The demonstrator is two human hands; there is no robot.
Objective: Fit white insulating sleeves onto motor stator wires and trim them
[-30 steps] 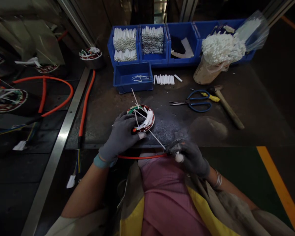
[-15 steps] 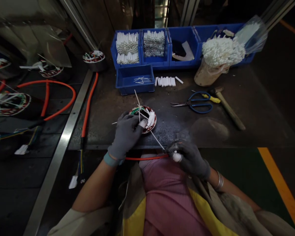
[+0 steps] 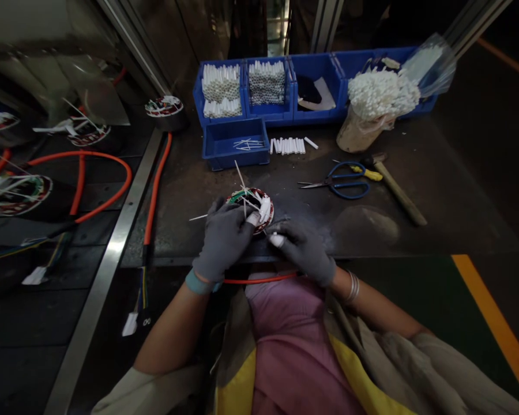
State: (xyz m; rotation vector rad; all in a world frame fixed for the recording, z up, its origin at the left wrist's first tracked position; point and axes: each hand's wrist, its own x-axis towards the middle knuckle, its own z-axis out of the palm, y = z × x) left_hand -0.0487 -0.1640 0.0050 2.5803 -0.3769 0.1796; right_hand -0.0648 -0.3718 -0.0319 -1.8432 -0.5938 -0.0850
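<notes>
A motor stator (image 3: 269, 208) with dark red windings, green wires and white sleeves lies on the bench in front of me. My left hand (image 3: 225, 237), in a grey glove, is closed over its left rim, with the thumb at the white sleeves. Thin white cord ends (image 3: 239, 173) stick up and out from the windings. Just off the stator's lower right edge, my right hand (image 3: 301, 246), also gloved, pinches a white cord; only a short bit shows between fingers and stator. White wrapping covers a fingertip of this hand. The left fingertips are partly hidden.
Blue bins (image 3: 222, 92) with white tubes line the back, behind a small blue tray (image 3: 236, 158). Loose white tubes (image 3: 290, 146), blue-handled scissors (image 3: 348, 181), a hammer (image 3: 400, 193) and a pot of white cords (image 3: 358, 132) lie rightward. More stators and orange cables (image 3: 155, 184) are at left.
My right hand has come left and up, close to the stator, and the cord stretch between them is shorter. The left hand keeps its hold. The view has shifted slightly.
</notes>
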